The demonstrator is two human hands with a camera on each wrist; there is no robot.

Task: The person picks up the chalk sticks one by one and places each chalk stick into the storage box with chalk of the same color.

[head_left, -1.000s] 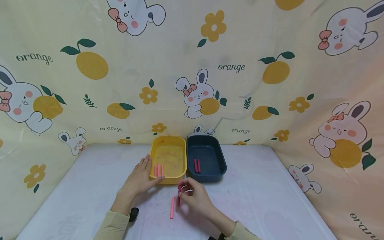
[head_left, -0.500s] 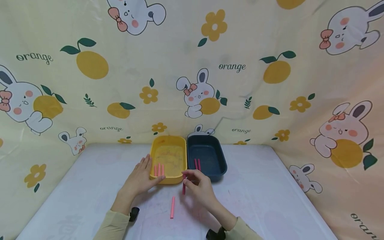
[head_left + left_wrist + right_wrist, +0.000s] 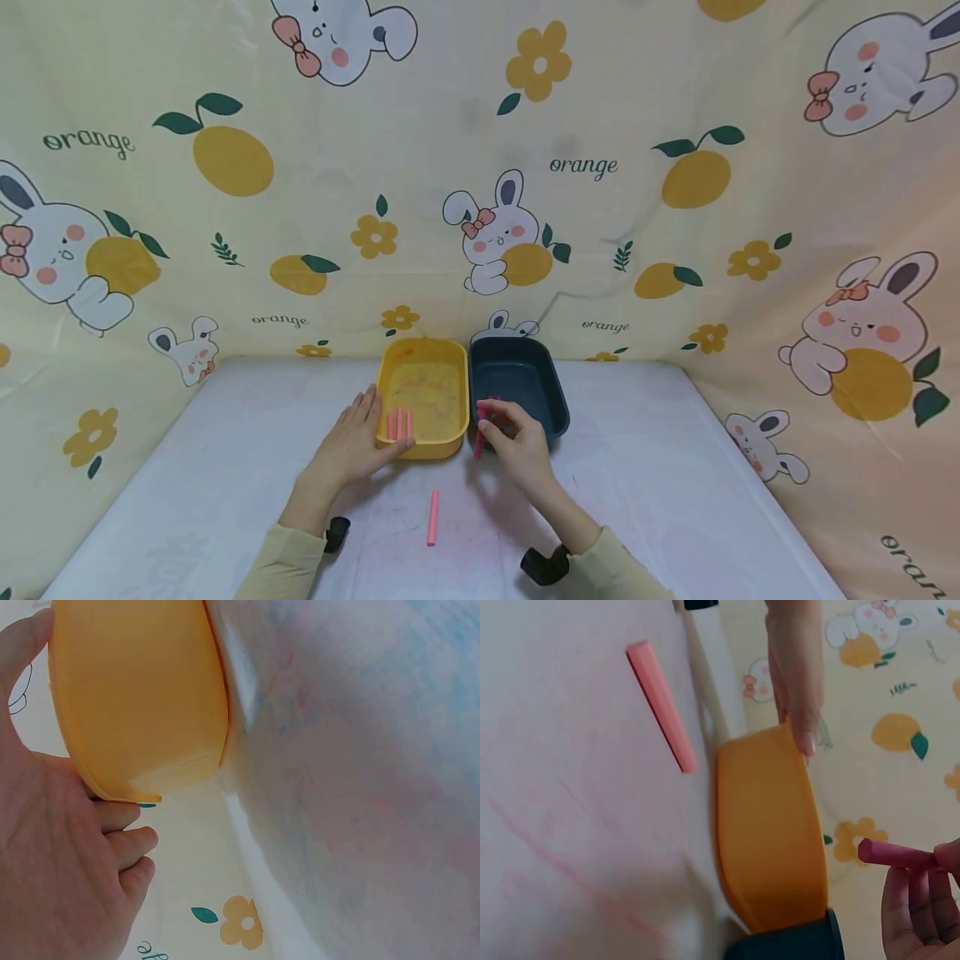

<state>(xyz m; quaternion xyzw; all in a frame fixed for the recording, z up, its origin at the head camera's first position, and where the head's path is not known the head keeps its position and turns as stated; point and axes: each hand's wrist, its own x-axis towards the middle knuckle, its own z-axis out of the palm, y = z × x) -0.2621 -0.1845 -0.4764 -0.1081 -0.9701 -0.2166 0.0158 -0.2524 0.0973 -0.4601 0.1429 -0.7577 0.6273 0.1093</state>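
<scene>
Two hands at the trays near the table's back edge.
Right hand [image 3: 521, 446] pinches a dark pink stick [image 3: 478, 442] at the navy tray [image 3: 553, 400]; left hand [image 3: 348, 450], fingers spread, touches the yellow tray [image 3: 423, 446].

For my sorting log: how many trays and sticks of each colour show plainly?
Trays: 2, yellow tray and dark blue tray
Light pink sticks: 4, three in yellow, one loose
Dark pink sticks: 1, in the right hand
Total: 7
</scene>
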